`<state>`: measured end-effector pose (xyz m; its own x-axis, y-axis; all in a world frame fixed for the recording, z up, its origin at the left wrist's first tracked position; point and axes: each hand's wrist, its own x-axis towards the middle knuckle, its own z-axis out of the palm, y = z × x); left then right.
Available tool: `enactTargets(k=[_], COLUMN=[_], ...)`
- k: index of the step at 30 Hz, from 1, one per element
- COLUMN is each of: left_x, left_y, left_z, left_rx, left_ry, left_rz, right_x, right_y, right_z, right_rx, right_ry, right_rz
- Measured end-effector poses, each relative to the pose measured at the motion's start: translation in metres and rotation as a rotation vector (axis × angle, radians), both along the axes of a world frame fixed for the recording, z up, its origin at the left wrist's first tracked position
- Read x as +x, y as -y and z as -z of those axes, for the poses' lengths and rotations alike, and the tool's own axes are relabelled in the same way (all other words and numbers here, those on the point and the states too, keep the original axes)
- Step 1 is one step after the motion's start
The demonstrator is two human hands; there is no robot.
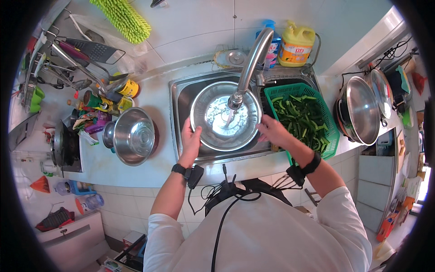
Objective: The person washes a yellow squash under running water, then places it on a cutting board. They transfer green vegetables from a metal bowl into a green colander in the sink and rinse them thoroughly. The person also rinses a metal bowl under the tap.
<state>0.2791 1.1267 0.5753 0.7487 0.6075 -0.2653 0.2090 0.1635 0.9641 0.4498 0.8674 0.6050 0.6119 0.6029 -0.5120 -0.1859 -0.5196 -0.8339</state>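
Observation:
A steel bowl (207, 132) with water in it stands in the sink (183, 98), under the curved steel faucet (249, 61), from which water runs. My left hand (192, 139) holds the bowl's left rim, thumb on top. At the bowl's right rim is my right hand (270, 129), slightly blurred, fingers apart; whether it touches the rim is hard to tell. Right of the bowl, a green plastic basket (333, 142) holds cut green vegetables (302, 119), partly behind my right forearm.
Nested steel bowls (134, 136) stand on the counter (163, 173) at left, near jars and a rack of utensils. Dish soap bottles (295, 46) stand behind the sink. Steel pans (362, 112) lean at right. Black cables (222, 221) hang before my shirt.

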Motion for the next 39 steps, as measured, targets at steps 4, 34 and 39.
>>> enactTargets(k=[4, 34, 39], left_x=[-0.004, 0.014, 0.028], left_y=[-0.007, 0.007, 0.037], left_z=[0.009, -0.106, -0.143], left_rx=[-0.129, -0.281, -0.209], left_ry=[-0.007, 0.045, 0.017], left_rz=[-0.045, 0.052, 0.144], right_x=[-0.02, -0.063, -0.084], right_y=[-0.035, -0.049, -0.058], right_z=[0.006, 0.084, 0.077], right_rx=[0.065, 0.114, 0.157], right_ry=[0.055, -0.862, -1.049], right_rz=[0.074, 0.399, 0.258])
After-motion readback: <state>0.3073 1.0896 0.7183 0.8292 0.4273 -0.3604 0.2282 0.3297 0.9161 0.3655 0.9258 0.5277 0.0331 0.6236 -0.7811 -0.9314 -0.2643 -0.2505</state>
